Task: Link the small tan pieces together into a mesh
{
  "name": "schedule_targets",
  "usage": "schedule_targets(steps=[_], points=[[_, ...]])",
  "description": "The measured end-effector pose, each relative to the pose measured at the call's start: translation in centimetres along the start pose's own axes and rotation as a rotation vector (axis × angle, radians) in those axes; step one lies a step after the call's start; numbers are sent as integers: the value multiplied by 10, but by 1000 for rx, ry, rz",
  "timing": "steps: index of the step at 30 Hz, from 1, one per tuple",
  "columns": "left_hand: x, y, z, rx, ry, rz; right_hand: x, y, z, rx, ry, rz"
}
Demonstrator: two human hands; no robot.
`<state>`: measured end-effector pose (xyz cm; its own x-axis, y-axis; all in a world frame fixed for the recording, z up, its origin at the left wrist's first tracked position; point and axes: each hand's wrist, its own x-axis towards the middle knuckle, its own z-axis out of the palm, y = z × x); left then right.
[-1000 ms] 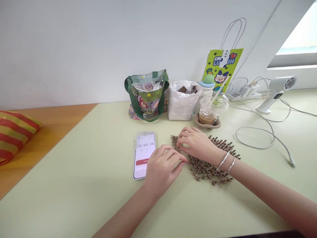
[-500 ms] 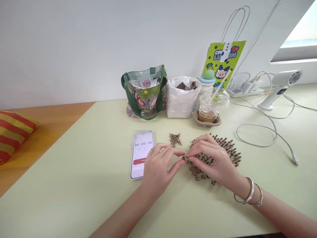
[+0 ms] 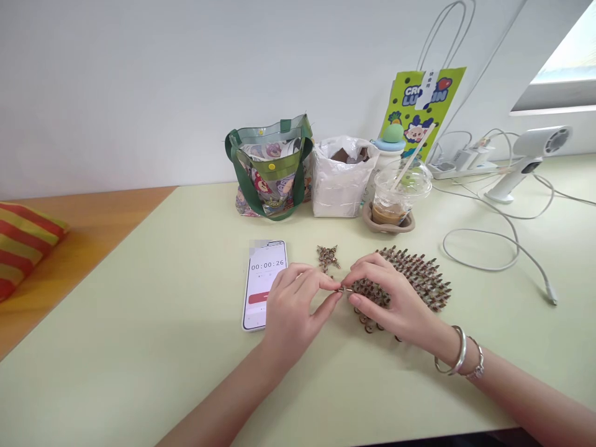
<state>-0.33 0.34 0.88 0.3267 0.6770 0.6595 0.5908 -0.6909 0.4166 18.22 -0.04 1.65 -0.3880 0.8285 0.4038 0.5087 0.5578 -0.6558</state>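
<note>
A small metal part (image 3: 345,289) is pinched by the closed fingers of the left hand (image 3: 298,304) and right hand (image 3: 391,301), right of a phone (image 3: 264,285). A spread of brown studded pieces (image 3: 414,279) is held under the right hand, and a small cluster (image 3: 328,257) lies nearer the phone.

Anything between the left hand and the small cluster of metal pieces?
Nothing visible. The left hand sits just below the small cluster of metal pieces; the phone lies off to the hand's other side.
</note>
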Motion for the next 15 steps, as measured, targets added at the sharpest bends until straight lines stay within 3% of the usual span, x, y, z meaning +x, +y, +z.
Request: schedule_targets(steps=[5,15], points=[[2,1,0,39,28,89,0,-2,2,-10,-18,23],[0,-1,1,31,-22,85,-1,4,1,-89,-3,-41]])
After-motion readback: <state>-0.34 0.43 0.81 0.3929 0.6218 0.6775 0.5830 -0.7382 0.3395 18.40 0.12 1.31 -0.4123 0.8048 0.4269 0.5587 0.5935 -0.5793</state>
